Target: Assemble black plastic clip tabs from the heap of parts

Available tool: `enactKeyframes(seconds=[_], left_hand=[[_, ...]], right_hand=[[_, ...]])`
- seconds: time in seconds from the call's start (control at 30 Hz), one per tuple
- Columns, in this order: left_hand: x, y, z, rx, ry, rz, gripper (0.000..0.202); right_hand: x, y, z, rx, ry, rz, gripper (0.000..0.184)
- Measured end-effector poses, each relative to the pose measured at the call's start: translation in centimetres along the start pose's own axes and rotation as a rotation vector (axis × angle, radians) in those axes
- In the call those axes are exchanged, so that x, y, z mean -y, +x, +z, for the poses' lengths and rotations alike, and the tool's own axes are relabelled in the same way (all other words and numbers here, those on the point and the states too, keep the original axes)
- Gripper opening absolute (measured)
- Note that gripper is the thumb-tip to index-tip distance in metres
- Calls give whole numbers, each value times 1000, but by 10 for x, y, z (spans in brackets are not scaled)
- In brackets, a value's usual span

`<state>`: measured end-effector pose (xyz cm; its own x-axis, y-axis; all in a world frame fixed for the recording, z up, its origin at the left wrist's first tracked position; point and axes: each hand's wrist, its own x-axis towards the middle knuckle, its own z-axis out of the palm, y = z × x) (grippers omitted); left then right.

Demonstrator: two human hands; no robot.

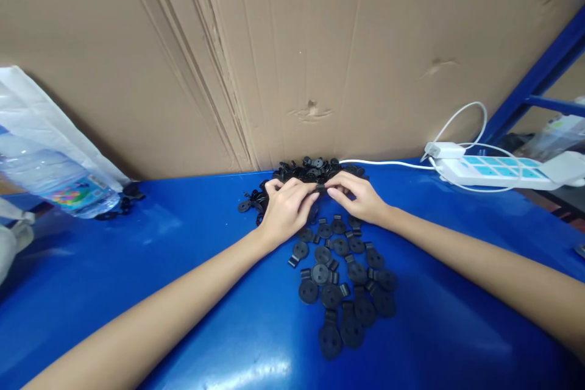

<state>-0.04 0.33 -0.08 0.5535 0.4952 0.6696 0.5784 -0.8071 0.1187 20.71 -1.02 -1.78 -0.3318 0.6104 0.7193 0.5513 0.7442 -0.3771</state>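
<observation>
My left hand [286,208] and my right hand [354,196] meet above the back of the blue table [192,222]. Their fingertips pinch a small black plastic piece [319,187] between them. Just beyond my fingers lies a heap of similar black parts [315,166]. Nearer me, several round black plastic discs with two holes and a square tab [331,295] lie spread in a loose group below my right wrist. Part of the heap is hidden by my hands.
A water bottle [57,178] lies on a white plastic bag [46,116] at the left, beside some black parts [130,195]. Corrugated cardboard [292,55] stands along the back edge. A white power strip [493,172] with a charger [443,150] and cable sits at the right, near a blue metal frame [534,85].
</observation>
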Motion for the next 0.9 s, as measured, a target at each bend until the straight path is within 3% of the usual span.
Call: enactKeyframes(seconds=[0.17,0.4,0.9], left_hand=[[2,0,2,-15,-18,-8,16],[4,2,1,-8,-3,75,12],[5,5,3,-14,2,94,10]], right_hand=[[7,-7,-2,-4,-70,-123,14],[2,-3,0,45,-100,-144,16],[5,-2,-3,68,-150,-154,16]])
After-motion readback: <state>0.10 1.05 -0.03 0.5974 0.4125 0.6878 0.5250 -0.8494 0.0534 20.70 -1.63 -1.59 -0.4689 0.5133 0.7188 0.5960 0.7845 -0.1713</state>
